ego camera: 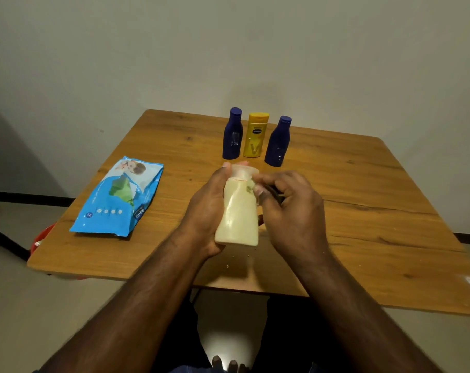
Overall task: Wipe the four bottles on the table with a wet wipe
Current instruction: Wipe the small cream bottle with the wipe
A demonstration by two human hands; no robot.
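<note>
Hands meet over the middle of the table (363,184), near its front edge. The left hand (207,208) holds a cream bottle (238,211) up off the wood. Its fingers curl round the back of the bottle and its thumb lies along the left side, up to the cap. The bottle leans a little, with the cap pointing to the far edge.

The right hand (290,208) is at the right side of the bottle, by the neck. Its fingers are bent in close together and touch the bottle just under the cap. They may be pinching a wipe there, but it is too blurry to tell. Something dark shows between the fingers.

Three more bottles stand up in a row near the far edge. The left blue bottle (232,134) and the yellow bottle (256,135) are just beside each other. The right blue bottle (278,142) stands a bit apart and a bit closer to the hands.

A blue wipe pack (115,200) lies flat near the left edge of the table. Its top looks torn open. Something red (41,238) pokes out from under the front left corner. A few small crumbs (227,265) lie near the front edge, below the cream bottle.
</note>
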